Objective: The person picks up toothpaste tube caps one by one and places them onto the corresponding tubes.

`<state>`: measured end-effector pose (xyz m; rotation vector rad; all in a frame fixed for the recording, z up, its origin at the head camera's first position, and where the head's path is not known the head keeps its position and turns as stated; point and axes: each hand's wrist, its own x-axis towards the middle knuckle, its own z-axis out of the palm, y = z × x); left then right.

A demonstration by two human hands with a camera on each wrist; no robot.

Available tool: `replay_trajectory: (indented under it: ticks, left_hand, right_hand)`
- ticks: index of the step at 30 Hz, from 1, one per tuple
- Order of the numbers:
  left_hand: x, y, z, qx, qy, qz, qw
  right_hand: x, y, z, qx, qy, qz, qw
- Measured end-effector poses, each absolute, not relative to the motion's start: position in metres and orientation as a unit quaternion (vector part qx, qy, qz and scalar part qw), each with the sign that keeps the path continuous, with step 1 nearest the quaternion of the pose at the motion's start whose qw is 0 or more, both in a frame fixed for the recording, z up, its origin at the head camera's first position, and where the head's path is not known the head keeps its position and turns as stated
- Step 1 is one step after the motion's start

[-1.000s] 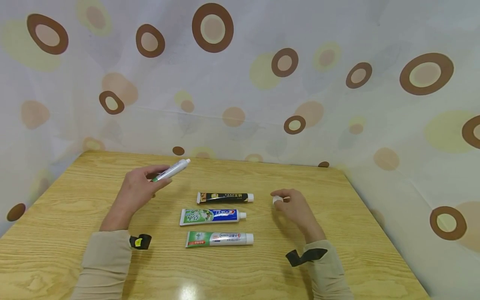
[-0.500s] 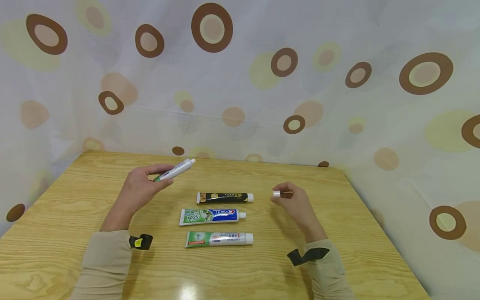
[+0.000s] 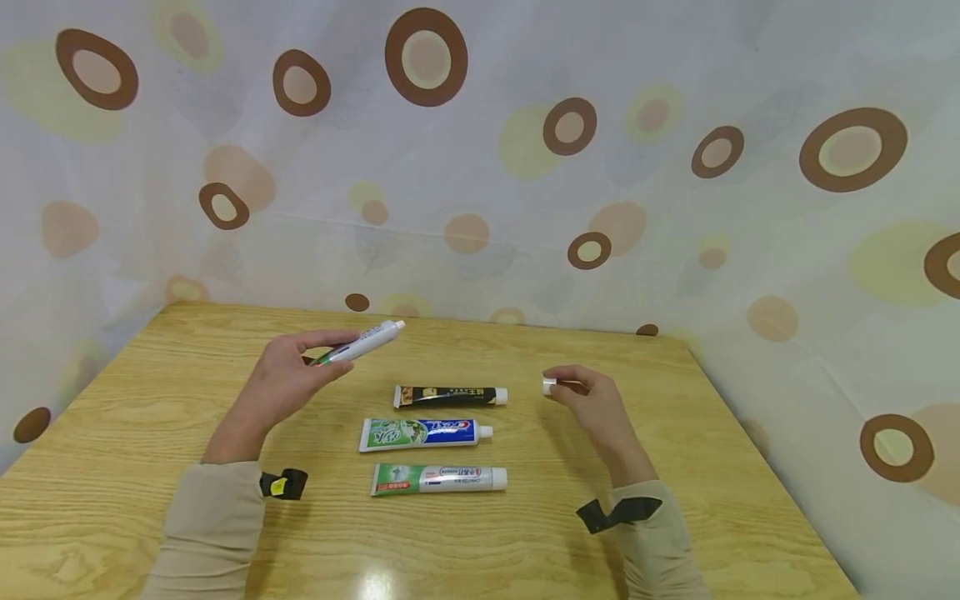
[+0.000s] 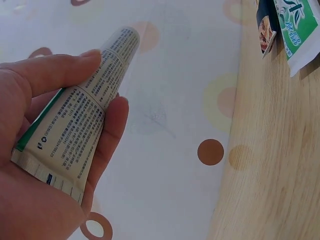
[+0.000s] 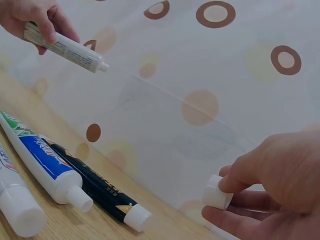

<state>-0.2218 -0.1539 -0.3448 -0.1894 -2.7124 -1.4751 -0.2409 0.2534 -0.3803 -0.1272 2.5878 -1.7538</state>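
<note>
My left hand (image 3: 288, 377) grips a white and green toothpaste tube (image 3: 369, 340) above the table, its bare nozzle pointing right and slightly up. In the left wrist view, thumb and fingers hold the tube (image 4: 82, 120) along its printed back, near the flat crimped end. To the right, my right hand (image 3: 596, 408) pinches a small white cap (image 5: 216, 194) between thumb and fingers. Between the hands lie three toothpaste tubes: a black one (image 3: 450, 396), a blue and green one (image 3: 420, 433) and a green and white one (image 3: 442, 478), with their cap ends facing right.
The wooden table (image 3: 420, 546) carries the three tubes, stacked as rows from back to front. Behind it and on both sides hangs a pale sheet (image 3: 480, 150) with brown and beige circles. Black straps (image 3: 618, 512) sit on both wrists.
The left hand has moved slightly right with its tube. My right hand has turned and lifted the cap a little, so its side now faces left. The three lying tubes stay put.
</note>
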Motion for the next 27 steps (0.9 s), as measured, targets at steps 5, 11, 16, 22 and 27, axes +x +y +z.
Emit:
replay_trajectory:
  ticks: [5,11,16,22,27]
  left_hand:
    - [-0.221,-0.152,-0.345,-0.081,-0.871,-0.483,0.035]
    - [-0.221,-0.148,-0.347,-0.116,-0.866,-0.484,0.053]
    - [-0.221,-0.142,-0.347,-0.147,-0.868,-0.469,0.07]
    - [-0.219,-0.134,-0.347,-0.175,-0.865,-0.465,0.072]
    - [-0.217,-0.128,-0.348,-0.206,-0.855,-0.47,0.066]
  right_hand:
    - [-0.239,0.252,-0.378,-0.051,0.82,-0.57,0.011]
    - [-0.237,0.248,-0.372,-0.065,0.812,-0.579,0.006]
    - [-0.234,0.243,-0.368,-0.078,0.808,-0.583,-0.002]
    - [-0.231,0.236,-0.363,-0.095,0.81,-0.579,-0.009]
    - [-0.227,0.23,-0.359,-0.104,0.807,-0.581,-0.001]
